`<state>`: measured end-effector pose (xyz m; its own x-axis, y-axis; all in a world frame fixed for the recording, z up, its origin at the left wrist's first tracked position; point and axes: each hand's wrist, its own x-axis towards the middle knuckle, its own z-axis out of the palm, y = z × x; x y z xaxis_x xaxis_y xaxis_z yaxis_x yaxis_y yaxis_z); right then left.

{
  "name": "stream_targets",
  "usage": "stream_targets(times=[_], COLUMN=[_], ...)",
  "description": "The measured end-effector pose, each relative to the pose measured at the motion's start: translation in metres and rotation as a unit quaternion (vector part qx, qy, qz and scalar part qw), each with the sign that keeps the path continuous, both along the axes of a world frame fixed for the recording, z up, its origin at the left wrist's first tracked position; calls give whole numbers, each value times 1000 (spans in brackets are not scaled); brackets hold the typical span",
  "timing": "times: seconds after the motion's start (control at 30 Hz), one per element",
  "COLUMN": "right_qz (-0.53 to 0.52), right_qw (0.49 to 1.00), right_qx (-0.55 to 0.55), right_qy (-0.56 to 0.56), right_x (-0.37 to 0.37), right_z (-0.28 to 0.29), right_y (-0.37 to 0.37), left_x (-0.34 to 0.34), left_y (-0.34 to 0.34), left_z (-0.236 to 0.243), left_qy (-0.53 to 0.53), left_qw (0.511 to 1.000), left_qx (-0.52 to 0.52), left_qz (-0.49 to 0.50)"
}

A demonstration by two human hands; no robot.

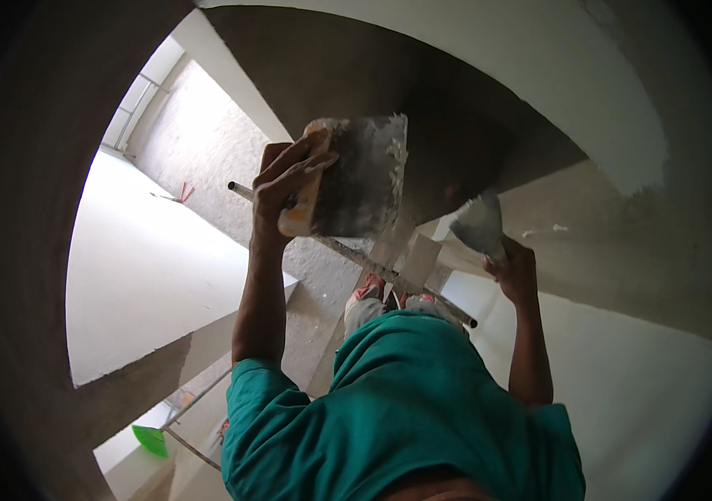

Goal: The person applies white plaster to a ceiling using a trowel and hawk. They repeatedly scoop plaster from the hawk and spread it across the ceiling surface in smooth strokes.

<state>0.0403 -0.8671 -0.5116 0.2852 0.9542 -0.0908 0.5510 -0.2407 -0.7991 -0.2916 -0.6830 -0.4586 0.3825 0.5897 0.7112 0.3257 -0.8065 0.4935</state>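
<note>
My left hand [289,175] grips the edge of a wide plastering blade [360,179] with a pale handle strip. White filler is smeared along the blade's far edge, and the middle of its face is dark and wet-looking. To the right, my right hand [513,271] is closed on the handle of a putty knife [479,224]. That knife's blade is coated with whitish filler, slightly blurred, and points up and away from my fist. The two tools are apart, held out in front of my body.
Below me a metal pipe [356,259] crosses near my feet, by narrow boards [418,263]. White wall panels [147,267] stand left, and a dark grey wall surface [464,108] lies ahead. At lower left is a green broom-like head [149,440]. Red objects [184,194] lie on the floor.
</note>
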Motion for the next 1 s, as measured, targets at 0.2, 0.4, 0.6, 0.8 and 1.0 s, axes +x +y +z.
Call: stream_targets(times=[0.2,0.4,0.6,0.8,1.0], right_qz=[51,109,174,211,230], right_qw=[998,992,980,968,961], right_qx=[40,55,54,126,145], right_qy=[13,35,83,56,43], right_x=[4,4,6,14,13], right_z=[-3,-13,-3,-21,-1], right_y=[11,15,19,23,26], left_x=[26,83,114,127,122], left_y=[-16,-18,15,30,38], left_z=[-34,-54,-68,-101,-97], left_qy=[-411,-514,-343,-184,-54], left_qw=[729,557,650,708,812], left_qx=[-387,-516,-608,-624,-511], left_qz=[-386,-400,-301,-275,-276])
